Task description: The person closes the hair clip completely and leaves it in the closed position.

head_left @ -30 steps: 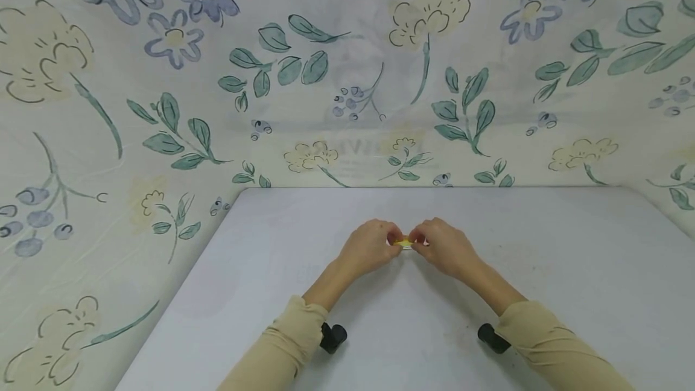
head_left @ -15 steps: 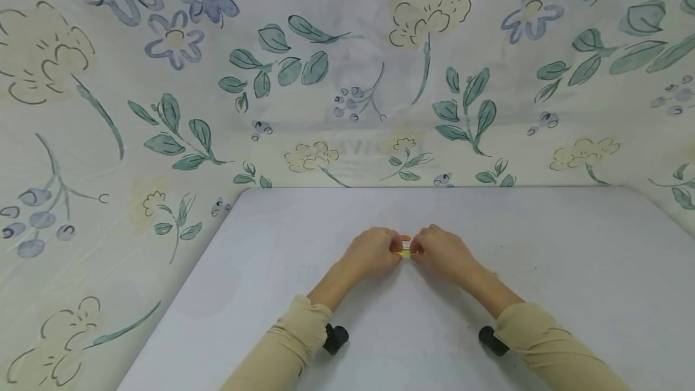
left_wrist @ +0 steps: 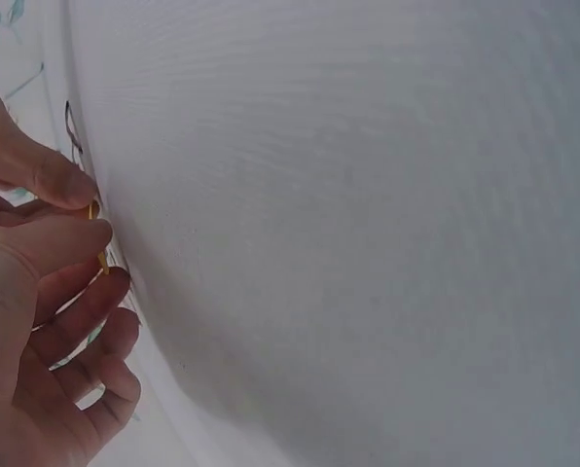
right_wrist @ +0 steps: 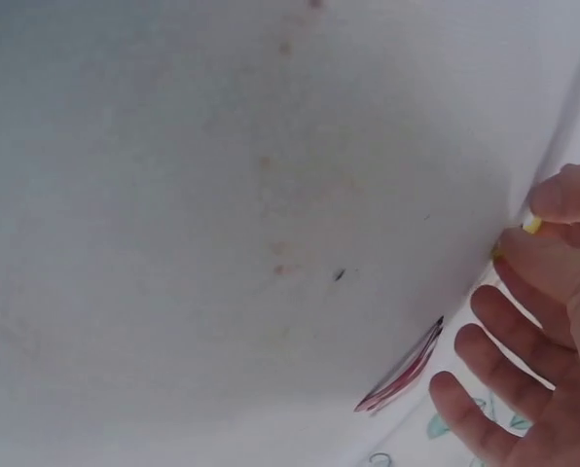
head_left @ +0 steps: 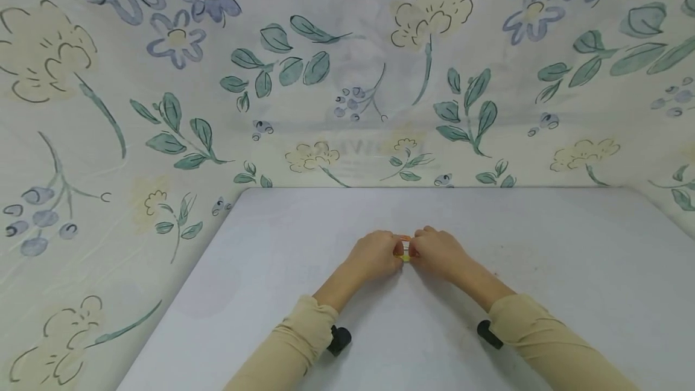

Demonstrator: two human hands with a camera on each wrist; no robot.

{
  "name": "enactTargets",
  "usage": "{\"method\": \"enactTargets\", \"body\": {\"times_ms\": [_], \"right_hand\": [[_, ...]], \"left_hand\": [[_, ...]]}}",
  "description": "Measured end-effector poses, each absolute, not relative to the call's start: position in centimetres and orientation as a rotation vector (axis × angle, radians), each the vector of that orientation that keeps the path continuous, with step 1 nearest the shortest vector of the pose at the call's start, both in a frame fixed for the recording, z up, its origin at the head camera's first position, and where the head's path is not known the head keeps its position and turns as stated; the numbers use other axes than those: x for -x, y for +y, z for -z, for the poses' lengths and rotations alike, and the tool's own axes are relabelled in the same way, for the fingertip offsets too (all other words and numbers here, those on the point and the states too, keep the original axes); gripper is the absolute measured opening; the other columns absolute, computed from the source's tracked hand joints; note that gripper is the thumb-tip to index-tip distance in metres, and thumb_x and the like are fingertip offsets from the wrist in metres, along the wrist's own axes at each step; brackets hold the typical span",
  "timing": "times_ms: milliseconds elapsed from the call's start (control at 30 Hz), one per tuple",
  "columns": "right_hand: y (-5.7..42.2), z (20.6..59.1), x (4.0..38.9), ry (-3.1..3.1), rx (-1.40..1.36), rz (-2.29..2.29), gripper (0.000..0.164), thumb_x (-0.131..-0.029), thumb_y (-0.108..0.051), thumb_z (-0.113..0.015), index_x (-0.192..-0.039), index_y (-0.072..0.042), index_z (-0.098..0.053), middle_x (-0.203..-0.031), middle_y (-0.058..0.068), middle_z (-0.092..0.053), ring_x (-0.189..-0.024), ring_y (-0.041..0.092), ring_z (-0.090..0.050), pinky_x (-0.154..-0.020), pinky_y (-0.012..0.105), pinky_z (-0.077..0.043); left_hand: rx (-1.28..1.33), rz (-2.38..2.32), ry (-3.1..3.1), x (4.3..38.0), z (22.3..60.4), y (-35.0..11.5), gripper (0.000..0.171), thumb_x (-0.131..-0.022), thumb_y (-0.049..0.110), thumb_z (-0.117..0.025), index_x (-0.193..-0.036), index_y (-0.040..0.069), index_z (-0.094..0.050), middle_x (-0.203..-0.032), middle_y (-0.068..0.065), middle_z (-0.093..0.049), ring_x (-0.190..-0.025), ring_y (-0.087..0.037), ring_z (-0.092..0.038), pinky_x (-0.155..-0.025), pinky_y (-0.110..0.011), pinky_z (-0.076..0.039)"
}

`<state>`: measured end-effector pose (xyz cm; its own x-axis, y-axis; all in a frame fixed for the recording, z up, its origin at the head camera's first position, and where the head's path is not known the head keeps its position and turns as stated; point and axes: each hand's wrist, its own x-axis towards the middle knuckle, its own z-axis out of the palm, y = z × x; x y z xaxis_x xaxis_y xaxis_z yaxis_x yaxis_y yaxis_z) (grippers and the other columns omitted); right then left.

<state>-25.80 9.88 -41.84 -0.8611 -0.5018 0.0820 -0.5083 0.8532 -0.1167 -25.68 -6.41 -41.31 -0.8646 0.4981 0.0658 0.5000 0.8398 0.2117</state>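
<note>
A small, thin yellow piece [head_left: 405, 257] spans the gap between my two hands. My left hand [head_left: 376, 254] pinches its left end between thumb and index finger. At the other end, my right hand [head_left: 438, 250] pinches it the same way. The left wrist view shows a narrow yellow edge [left_wrist: 103, 261] by the fingertips, the rest covered by fingers. In the right wrist view a bit of yellow [right_wrist: 532, 226] peeks out between the two thumbs, while the other right fingers [right_wrist: 519, 331] spread apart. Behind the hands, a small orange patch [head_left: 405, 238] shows in the gap.
A thin reddish, dark-edged shape [right_wrist: 402, 375] lies on the white tabletop [head_left: 271, 294] past the right fingers. Black cylindrical devices sit at the left cuff [head_left: 339, 341] and right cuff [head_left: 490, 334]. Flowered cloth [head_left: 347, 77] hangs behind the table.
Both hands have drawn a little toward the body with the yellow piece between them. The orange patch behind has stayed about where it was.
</note>
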Motion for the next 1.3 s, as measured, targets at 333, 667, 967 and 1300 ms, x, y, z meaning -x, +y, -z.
{"method": "enactTargets", "body": {"times_ms": [333,667,967,1300], "right_hand": [[10.0,41.9,25.8,-2.998,-0.801,-0.217,0.007,-0.085,-0.015,-0.078,-0.085,-0.011,-0.072,-0.085,0.001,-0.065,-0.084,0.021,-0.059,-0.073,0.040,-0.051],[10.2,41.9,25.6,-2.980,-0.812,-0.224,0.007,-0.085,-0.017,-0.077,-0.085,-0.012,-0.072,-0.085,0.000,-0.065,-0.086,0.022,-0.060,-0.072,0.041,-0.050],[10.4,42.0,25.5,-3.031,-0.773,-0.310,0.006,-0.087,-0.017,-0.075,-0.090,-0.011,-0.074,-0.087,-0.001,-0.064,-0.088,0.020,-0.059,-0.077,0.041,-0.051],[11.7,41.3,25.1,-3.004,-0.739,-0.370,0.012,-0.087,-0.018,-0.074,-0.097,-0.011,-0.074,-0.089,-0.002,-0.065,-0.090,0.019,-0.059,-0.078,0.039,-0.052]], "left_hand": [[0.825,0.361,-2.986,25.7,41.6,-6.2,0.009,-0.083,0.013,-0.075,-0.090,0.012,-0.072,-0.081,0.003,-0.063,-0.076,-0.011,-0.058,-0.068,-0.025,-0.049],[0.840,0.367,-2.987,25.6,41.5,-6.4,0.010,-0.083,0.012,-0.074,-0.092,0.011,-0.072,-0.085,0.002,-0.064,-0.078,-0.012,-0.060,-0.072,-0.025,-0.050],[0.860,0.386,-2.975,25.5,41.6,-6.9,0.011,-0.083,0.010,-0.072,-0.094,0.012,-0.072,-0.087,0.002,-0.066,-0.081,-0.013,-0.061,-0.075,-0.026,-0.050],[0.796,0.477,-2.993,25.1,40.8,-7.7,0.015,-0.086,0.013,-0.071,-0.101,0.012,-0.073,-0.092,0.001,-0.066,-0.083,-0.014,-0.059,-0.075,-0.029,-0.050]]}}
